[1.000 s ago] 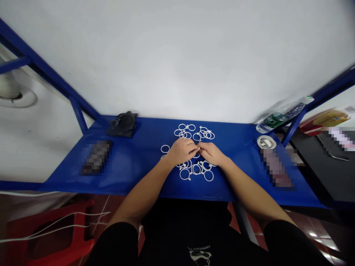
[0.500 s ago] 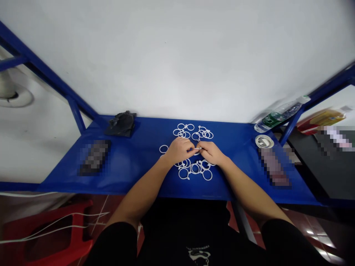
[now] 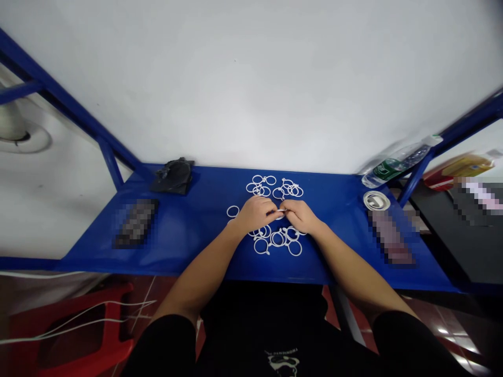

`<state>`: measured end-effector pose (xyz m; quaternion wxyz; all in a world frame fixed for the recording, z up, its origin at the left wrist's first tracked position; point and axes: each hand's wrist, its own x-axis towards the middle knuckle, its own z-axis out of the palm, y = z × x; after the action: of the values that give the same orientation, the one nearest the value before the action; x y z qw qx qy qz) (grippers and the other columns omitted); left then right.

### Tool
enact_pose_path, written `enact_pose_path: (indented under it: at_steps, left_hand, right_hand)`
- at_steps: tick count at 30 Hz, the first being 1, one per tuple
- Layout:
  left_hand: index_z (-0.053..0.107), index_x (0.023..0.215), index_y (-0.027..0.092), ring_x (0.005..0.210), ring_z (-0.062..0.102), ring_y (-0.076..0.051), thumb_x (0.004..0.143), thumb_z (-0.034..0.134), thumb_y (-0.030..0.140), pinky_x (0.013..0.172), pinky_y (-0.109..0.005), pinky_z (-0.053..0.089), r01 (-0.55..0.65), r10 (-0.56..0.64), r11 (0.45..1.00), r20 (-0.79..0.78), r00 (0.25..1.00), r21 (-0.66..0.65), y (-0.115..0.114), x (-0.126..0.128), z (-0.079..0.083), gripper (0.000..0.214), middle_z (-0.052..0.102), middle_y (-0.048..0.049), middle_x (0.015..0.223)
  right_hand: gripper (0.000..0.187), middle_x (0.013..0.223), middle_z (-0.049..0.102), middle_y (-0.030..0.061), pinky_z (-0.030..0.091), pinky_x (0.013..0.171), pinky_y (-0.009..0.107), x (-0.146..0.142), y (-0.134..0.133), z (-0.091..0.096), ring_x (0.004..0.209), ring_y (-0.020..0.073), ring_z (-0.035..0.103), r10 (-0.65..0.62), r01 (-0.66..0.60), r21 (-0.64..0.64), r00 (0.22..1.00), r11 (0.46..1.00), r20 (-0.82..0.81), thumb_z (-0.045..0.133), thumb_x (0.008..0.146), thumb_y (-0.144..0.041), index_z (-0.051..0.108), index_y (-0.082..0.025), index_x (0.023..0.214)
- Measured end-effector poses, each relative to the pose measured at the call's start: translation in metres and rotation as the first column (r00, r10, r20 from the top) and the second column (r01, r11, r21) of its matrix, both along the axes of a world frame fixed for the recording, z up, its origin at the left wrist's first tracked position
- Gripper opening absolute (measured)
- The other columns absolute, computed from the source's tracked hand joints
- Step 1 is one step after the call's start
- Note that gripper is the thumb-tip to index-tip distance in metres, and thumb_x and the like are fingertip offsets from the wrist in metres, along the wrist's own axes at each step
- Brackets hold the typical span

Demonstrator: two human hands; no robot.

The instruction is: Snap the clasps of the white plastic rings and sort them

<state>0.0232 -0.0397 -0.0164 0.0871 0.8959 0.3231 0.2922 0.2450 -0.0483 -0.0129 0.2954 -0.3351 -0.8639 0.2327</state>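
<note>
Over the middle of the blue table (image 3: 188, 220), my left hand (image 3: 256, 212) and my right hand (image 3: 302, 215) meet at the fingertips. Both are closed in a pinch on one white curtain ring (image 3: 280, 217), which is partly covered by the fingers. Several more white rings with small eyelets lie around the hands. Two loose clusters are beyond them, with one ring (image 3: 270, 176) at the far left of these. Another group is nearer to me, including a ring (image 3: 294, 255) at lower right. My left hand and forearm partly hide some rings at the left.
A crumpled black plastic bag (image 3: 173, 178) and a blurred dark object (image 3: 137, 224) lie at left. On the right are a tilted water bottle (image 3: 396, 163), a white tape roll (image 3: 376, 201) and a blurred flat object (image 3: 391, 238). Blue frame bars flank the table; a red stool (image 3: 113, 330) stands below left.
The whole view has shifted very slightly. Both hands stay at the same place on the ring, with only a tiny movement at the fingertips; the loose rings lie as before.
</note>
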Motion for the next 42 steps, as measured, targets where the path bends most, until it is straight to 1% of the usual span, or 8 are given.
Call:
enact_pose_path:
  at_steps: [4,7,10,15,22,32,38,42]
  left_hand:
    - [0.066,0.076,0.021,0.073,0.064,-0.014,0.104,0.057,0.043,0.076,-0.033,0.045,0.025,-0.025,1.0,0.012,1.0,-0.008,0.001,0.0,-0.001,0.037,0.071,-0.0001,0.074]
    - [0.066,0.075,0.02,0.072,0.063,-0.015,0.102,0.061,0.043,0.074,-0.033,0.044,-0.041,0.041,0.999,0.003,0.999,0.001,0.007,-0.007,0.0,0.036,0.069,-0.0008,0.073]
    - [0.065,0.073,0.02,0.074,0.063,-0.017,0.1,0.065,0.042,0.077,-0.034,0.042,-0.275,0.274,0.961,0.011,0.962,0.034,0.018,-0.023,0.002,0.035,0.069,-0.002,0.072]
    - [0.073,0.088,0.022,0.083,0.067,-0.021,0.098,0.068,0.038,0.081,-0.036,0.043,-0.578,0.579,0.815,-0.006,0.816,-0.024,0.035,-0.044,0.0,0.019,0.074,-0.0048,0.083]
    - [0.07,0.129,0.023,0.089,0.071,-0.021,0.096,0.067,0.042,0.085,-0.034,0.049,-0.34,0.333,0.933,-0.073,0.94,-0.116,0.034,-0.05,0.007,0.038,0.077,-0.0029,0.092]
    - [0.069,0.1,0.023,0.084,0.071,-0.025,0.088,0.06,0.029,0.07,-0.034,0.047,-0.623,0.45,0.709,-0.47,0.76,-0.329,0.034,-0.101,0.012,0.016,0.077,-0.0087,0.101]
    - [0.071,0.091,0.025,0.083,0.067,-0.021,0.081,0.068,0.028,0.068,-0.03,0.043,-0.594,0.328,0.665,-0.538,0.776,-0.452,0.034,-0.095,0.02,0.011,0.075,-0.0028,0.095]
    - [0.07,0.087,0.024,0.082,0.066,-0.019,0.086,0.063,0.025,0.068,-0.029,0.041,-0.554,0.379,0.705,-0.425,0.822,-0.443,0.03,-0.086,0.027,0.007,0.075,-0.0018,0.091]
  right_hand:
    - [0.022,0.081,0.065,0.0036,0.05,0.074,0.033,0.0,0.0,-0.003,0.077,0.0202,0.062,-0.002,0.003,0.04,0.999,0.999,-0.04,0.041,0.091,-0.014,0.061,-0.023,0.088]
    - [0.032,0.112,0.071,0.0078,0.055,0.084,0.037,0.0,0.001,-0.004,0.086,0.0202,0.067,-0.095,0.1,0.06,0.992,0.993,-0.088,0.045,0.093,-0.014,0.064,-0.023,0.116]
    - [0.044,0.135,0.064,0.0114,0.058,0.079,0.038,0.001,0.003,-0.005,0.081,0.0184,0.068,-0.216,0.221,0.038,0.97,0.974,-0.112,0.051,0.095,-0.019,0.056,-0.026,0.138]
    - [0.037,0.131,0.066,0.0112,0.06,0.08,0.041,0.003,0.006,-0.009,0.074,0.0176,0.067,-0.234,0.239,0.051,0.967,0.97,-0.098,0.053,0.097,-0.023,0.06,-0.027,0.134]
    - [0.023,0.118,0.072,0.0095,0.059,0.083,0.04,0.002,0.007,-0.009,0.099,0.0232,0.07,-0.163,0.169,0.097,0.984,0.981,-0.071,0.054,0.099,-0.024,0.067,-0.025,0.117]
    - [0.02,0.109,0.075,0.0084,0.057,0.081,0.038,0.004,0.008,-0.012,0.092,0.0214,0.071,-0.157,0.159,0.108,0.987,0.981,-0.027,0.055,0.099,-0.025,0.069,-0.022,0.113]
    - [0.02,0.104,0.075,0.0069,0.057,0.079,0.035,0.005,0.009,-0.014,0.089,0.0199,0.071,-0.163,0.164,0.089,0.986,0.982,-0.021,0.055,0.1,-0.026,0.07,-0.022,0.112]
    - [0.02,0.1,0.076,0.0059,0.055,0.076,0.033,0.003,0.006,-0.009,0.086,0.0196,0.071,-0.156,0.156,0.059,0.988,0.986,0.0,0.055,0.102,-0.031,0.071,-0.023,0.11]
